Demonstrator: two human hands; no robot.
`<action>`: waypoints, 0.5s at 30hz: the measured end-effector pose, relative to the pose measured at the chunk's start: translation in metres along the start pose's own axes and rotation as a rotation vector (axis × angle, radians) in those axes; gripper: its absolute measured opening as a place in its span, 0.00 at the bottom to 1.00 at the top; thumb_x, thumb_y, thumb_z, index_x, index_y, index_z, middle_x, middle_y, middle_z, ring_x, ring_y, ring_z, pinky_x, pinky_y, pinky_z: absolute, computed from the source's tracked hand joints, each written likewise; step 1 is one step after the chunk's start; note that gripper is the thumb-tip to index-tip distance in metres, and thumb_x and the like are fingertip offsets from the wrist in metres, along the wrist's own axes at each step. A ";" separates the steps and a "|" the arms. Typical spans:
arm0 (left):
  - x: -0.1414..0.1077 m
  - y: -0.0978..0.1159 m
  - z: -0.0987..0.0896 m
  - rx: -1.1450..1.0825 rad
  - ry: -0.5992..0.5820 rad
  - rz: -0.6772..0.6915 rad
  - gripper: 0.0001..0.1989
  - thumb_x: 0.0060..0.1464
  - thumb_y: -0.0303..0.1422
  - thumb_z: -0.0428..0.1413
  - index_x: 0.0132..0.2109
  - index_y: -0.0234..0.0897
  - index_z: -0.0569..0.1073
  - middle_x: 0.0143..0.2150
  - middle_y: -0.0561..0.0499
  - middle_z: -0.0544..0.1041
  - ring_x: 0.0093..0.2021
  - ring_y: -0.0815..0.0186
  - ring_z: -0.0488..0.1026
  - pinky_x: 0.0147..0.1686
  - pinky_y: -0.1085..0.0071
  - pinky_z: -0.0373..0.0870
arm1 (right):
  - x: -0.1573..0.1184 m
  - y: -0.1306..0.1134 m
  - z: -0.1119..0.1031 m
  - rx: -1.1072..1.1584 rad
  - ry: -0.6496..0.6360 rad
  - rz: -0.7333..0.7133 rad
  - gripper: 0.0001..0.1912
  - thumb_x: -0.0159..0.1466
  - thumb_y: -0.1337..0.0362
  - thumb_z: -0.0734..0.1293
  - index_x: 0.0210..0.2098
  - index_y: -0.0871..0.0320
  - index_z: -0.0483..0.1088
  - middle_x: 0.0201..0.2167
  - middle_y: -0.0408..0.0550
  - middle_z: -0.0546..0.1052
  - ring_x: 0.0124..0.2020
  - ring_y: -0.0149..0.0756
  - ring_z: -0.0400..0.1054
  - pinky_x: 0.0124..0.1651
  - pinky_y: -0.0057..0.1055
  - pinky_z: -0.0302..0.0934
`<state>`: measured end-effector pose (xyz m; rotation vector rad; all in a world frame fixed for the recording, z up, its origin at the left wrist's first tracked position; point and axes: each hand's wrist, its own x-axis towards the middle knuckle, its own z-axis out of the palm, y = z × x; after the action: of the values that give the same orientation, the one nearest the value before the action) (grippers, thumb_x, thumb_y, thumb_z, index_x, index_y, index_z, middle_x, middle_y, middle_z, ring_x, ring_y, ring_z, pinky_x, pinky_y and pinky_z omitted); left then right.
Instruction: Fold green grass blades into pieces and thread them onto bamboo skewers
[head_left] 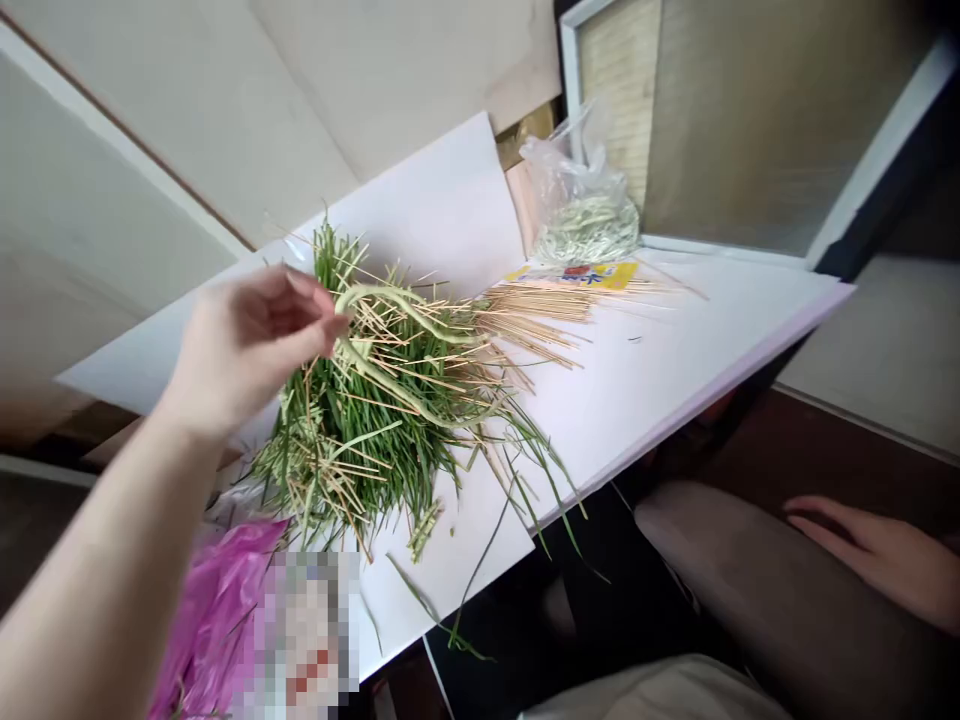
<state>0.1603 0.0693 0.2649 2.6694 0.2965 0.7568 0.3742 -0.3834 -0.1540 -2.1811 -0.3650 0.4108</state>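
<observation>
My left hand (259, 330) pinches the bend of a long pale-green strand (390, 385), whose two ends trail to the right over a heap of greens. Beneath it, the dark green blades (390, 450) lie piled with thin wooden skewers among them. More skewers (536, 315) fan out to the right of the heap on the white board (637, 370). At the lower right, my right hand (877, 550) rests by my knee, away from the board, with its visible fingers apart and nothing seen in them.
A clear plastic bag (589, 215) of pale-green strands stands at the back, behind a yellow label (615, 275). A pink plastic bag (217, 620) lies at the lower left. Loose blades hang over the board's front edge. A framed panel (720, 130) leans at the back right.
</observation>
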 end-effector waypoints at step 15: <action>-0.251 -0.009 0.115 0.283 0.454 -0.033 0.16 0.56 0.28 0.61 0.49 0.55 0.79 0.32 0.56 0.85 0.29 0.58 0.83 0.27 0.63 0.82 | -0.118 -0.248 0.121 0.701 -1.061 -0.147 0.29 0.70 0.38 0.63 0.54 0.53 0.78 0.30 0.46 0.76 0.23 0.28 0.58 0.27 0.26 0.52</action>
<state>0.0120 -0.0263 0.0528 2.7071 0.5984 1.4017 0.1895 -0.1991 -0.0050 -1.0997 -0.7907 1.3693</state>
